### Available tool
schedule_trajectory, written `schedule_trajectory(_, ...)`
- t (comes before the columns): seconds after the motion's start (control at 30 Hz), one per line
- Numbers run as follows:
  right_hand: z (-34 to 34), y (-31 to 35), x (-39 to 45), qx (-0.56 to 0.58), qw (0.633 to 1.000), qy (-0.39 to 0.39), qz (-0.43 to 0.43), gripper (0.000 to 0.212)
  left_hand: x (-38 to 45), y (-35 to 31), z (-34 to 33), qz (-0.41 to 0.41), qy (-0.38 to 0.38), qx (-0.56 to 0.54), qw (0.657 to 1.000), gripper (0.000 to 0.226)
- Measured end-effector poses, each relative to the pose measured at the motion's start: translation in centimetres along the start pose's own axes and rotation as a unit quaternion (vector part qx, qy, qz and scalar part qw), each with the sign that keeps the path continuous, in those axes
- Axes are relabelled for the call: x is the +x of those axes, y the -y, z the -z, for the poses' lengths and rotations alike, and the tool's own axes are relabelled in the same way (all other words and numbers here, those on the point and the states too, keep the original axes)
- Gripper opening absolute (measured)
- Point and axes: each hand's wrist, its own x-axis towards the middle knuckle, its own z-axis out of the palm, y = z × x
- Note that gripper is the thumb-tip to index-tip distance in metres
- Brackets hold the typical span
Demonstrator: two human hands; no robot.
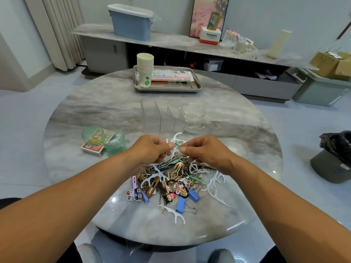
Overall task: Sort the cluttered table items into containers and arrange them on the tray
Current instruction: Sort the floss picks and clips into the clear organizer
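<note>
both hands meet just above the far edge of the pile, and each grip is closed in a pinch. the left hand (152,149) pinches at thumb and forefinger a small clump of white plastic floss picks (177,138), one forked head sticking up past the knuckles. the right hand (205,151) pinches the same tangle from the other side, where a pale green floss pick (178,144) crosses between the two grips. exactly which piece each fingertip holds is too small to tell.

the tangle's long axis runs roughly left to right between the hands, so separating it looks like a pull apart along that line.

directly ahead of the hands, just beyond the knuckles, stands a clear ribbed plastic divided holder (163,118), with a clear round glass jar (193,115) beside it to the right; both hands are about equally near the holder.

below the wrists lies the mixed heap of hair clips, paper clips and blue binder clips (169,184) on the round grey marble worktop (95,111). at the far side sits a steel tray (195,86) bearing a stack of paper cups (145,70).
</note>
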Motion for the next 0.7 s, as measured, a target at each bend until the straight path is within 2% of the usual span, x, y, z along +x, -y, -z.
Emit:
schedule_trajectory(0.13,-1.3,0.0,0.4,0.067,0.998,0.007,-0.015,0.010,0.1,0.0,-0.2,0.028,0.031,-0.111,0.993,0.023)
schedule_trajectory(0.27,-1.8,0.2,0.8,0.136,0.990,0.013,-0.027,0.007,-0.2,-0.1,-0.5,0.031,0.056,-0.144,0.987,0.023)
schedule_trajectory(0.33,-1.3,0.3,1.0,0.139,0.990,0.015,-0.034,0.008,-0.1,-0.2,-0.4,0.032,0.041,-0.137,0.989,0.019)
schedule_trajectory(0.4,-0.2,0.1,1.2,0.040,0.999,-0.015,-0.020,0.010,0.1,-0.3,0.0,0.024,0.004,-0.077,0.997,0.016)
schedule_trajectory(0.43,0.6,-0.1,1.3,-0.073,0.997,-0.034,-0.007,0.016,0.2,-0.2,0.2,0.016,-0.012,-0.031,0.999,0.016)
schedule_trajectory(0.5,1.7,-0.6,1.5,-0.301,0.953,-0.023,-0.013,0.042,0.2,0.0,0.3,0.009,-0.019,0.035,0.999,0.013)
schedule_trajectory(0.53,1.8,-0.9,1.4,-0.363,0.931,0.003,-0.029,0.057,0.2,0.1,0.3,0.012,-0.011,0.051,0.999,0.011)
schedule_trajectory(0.6,1.5,-1.2,1.5,-0.398,0.915,0.041,-0.049,0.075,0.3,0.4,0.1,0.020,0.004,0.080,0.997,0.009)
schedule_trajectory(0.7,0.9,-1.7,2.2,-0.393,0.919,0.027,-0.032,0.072,0.4,0.4,-0.3,0.028,0.019,0.086,0.996,0.008)
